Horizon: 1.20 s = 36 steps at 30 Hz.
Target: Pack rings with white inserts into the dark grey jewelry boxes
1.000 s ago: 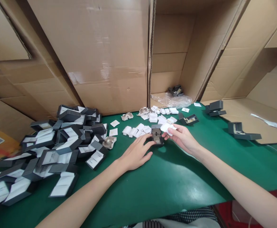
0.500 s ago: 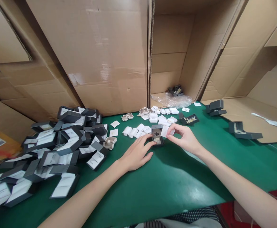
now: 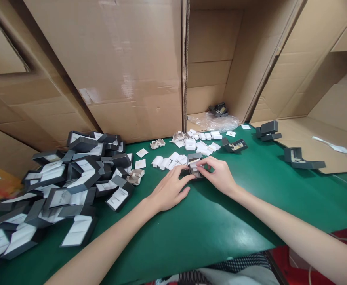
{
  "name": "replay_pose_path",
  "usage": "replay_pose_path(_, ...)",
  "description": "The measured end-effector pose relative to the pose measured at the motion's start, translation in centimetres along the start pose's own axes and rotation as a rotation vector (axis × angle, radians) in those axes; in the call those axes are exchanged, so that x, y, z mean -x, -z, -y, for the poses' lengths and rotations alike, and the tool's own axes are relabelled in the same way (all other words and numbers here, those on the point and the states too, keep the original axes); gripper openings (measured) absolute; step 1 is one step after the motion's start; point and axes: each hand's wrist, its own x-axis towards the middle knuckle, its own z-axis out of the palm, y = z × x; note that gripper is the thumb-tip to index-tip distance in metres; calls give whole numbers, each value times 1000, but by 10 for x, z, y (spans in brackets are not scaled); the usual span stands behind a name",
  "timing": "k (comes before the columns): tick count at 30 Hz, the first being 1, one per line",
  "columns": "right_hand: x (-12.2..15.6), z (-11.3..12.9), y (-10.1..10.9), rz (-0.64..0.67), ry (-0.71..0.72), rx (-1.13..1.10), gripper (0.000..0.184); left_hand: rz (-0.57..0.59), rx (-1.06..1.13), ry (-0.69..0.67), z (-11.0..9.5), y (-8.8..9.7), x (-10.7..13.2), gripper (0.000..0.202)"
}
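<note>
A small dark grey jewellery-style box (image 3: 195,156) stands with its lid raised on the green table, between my hands. My left hand (image 3: 170,189) steadies it from the left, its index finger and thumb against the box's side. My right hand (image 3: 218,174) pinches a white card insert (image 3: 193,164) inside the box, fingertips down at the opening. Those fingers partly hide the box's inside. Just behind lie white folded inserts (image 3: 170,161) in a loose cluster, with more small white pieces (image 3: 203,147) beyond them.
Many open dark boxes with white linings (image 3: 84,174) are heaped on the left. More open boxes sit at right, one (image 3: 234,145) near the inserts and another (image 3: 302,159) by a cardboard sheet (image 3: 325,134). Tall cardboard walls (image 3: 132,71) stand behind. Crumpled plastic (image 3: 221,123) lies in the back compartment.
My right hand has moved left and down, bringing the white insert from beside the box into it. My left hand stays at the box. The whole view has shifted slightly.
</note>
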Motion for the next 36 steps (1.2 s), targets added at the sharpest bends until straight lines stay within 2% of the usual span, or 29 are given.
replay_pose_path(6, -2, 1, 0, 15, -69, -94, 12, -23, 21, 34, -1, 0, -1, 40)
replay_pose_path(9, -1, -1, -1, 17, -137, -131, 13, -117, 102, 161, 2, -3, -1, 33)
replay_pose_path(12, 0, -2, -4, 21, -168, -141, 12, -133, 240, 291, 3, -6, -2, 30)
replay_pose_path(18, -1, -2, -10, 69, -69, -119, 12, -135, 394, 338, 1, -7, -5, 27)
replay_pose_path(22, -1, -2, -9, 73, -18, -56, 12, -222, 509, 357, 5, -10, -7, 19)
replay_pose_path(25, -1, -2, -9, 83, -9, -43, 13, -312, 667, 403, 11, -16, -7, 4)
replay_pose_path(29, -1, 0, -10, 128, 40, -72, 17, -419, 836, 492, 14, -21, -8, 24)
replay_pose_path(33, 1, 7, -12, 173, 85, -85, 15, -382, 830, 522, 10, -20, -9, 36)
replay_pose_path(36, 4, 11, -15, 128, 82, -30, 13, -365, 774, 505, 9, -19, -11, 30)
